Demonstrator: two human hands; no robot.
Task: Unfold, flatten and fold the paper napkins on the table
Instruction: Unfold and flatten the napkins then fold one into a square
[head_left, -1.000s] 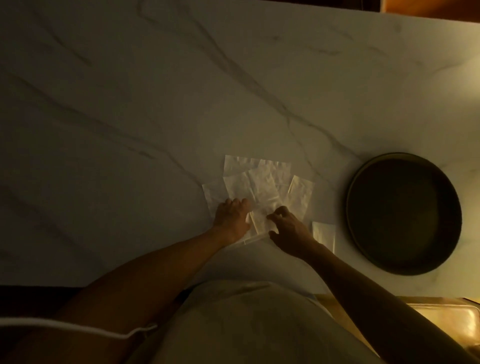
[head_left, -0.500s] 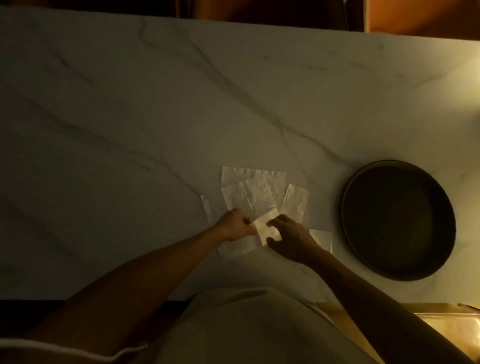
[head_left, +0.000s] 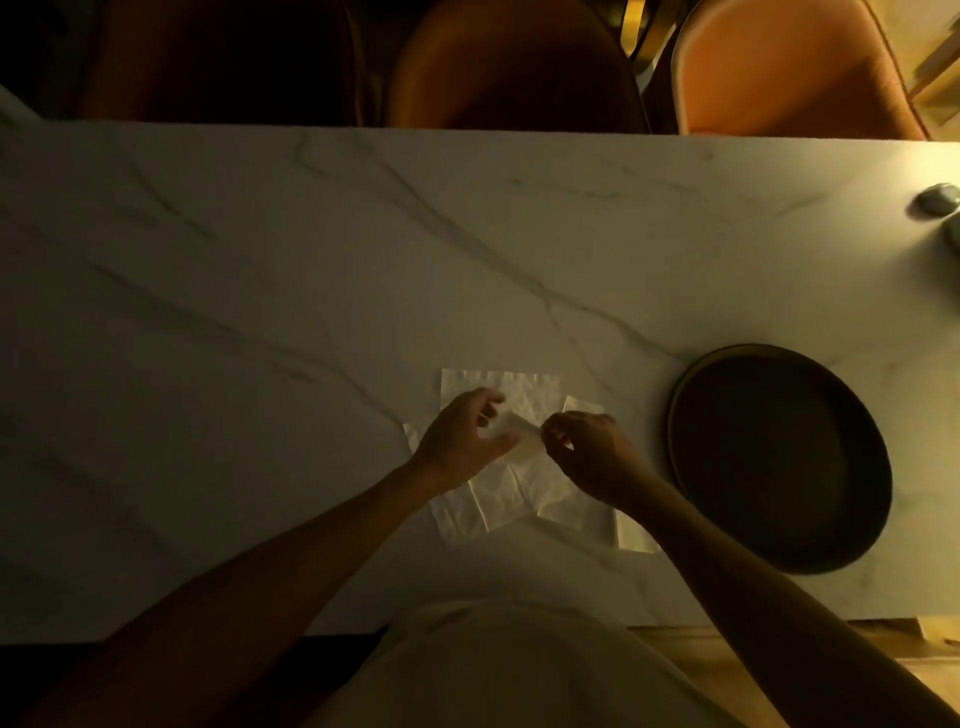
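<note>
Left of the dark round tray (head_left: 779, 457), the napkins (head_left: 498, 499) lie overlapped on the marble table (head_left: 260, 312). The left hand (head_left: 462, 441) and right hand (head_left: 587, 447) both pinch one raised napkin piece (head_left: 522, 434) (dim light blurs it) between them.

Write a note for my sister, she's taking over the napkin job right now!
Left hand: fingers curled on one end of a small napkin piece, raised over the pile.
Right hand: pinch grip on the other end of the same piece.
Paper napkins: overlapping and creased on the marble table, in front of you; one more pokes out by the right forearm.
Round dark tray: right of the pile, nothing visible in it.
Done: no neatly folded napkin visible.
Left: open the held piece, flatten, fold, then the others.
</note>
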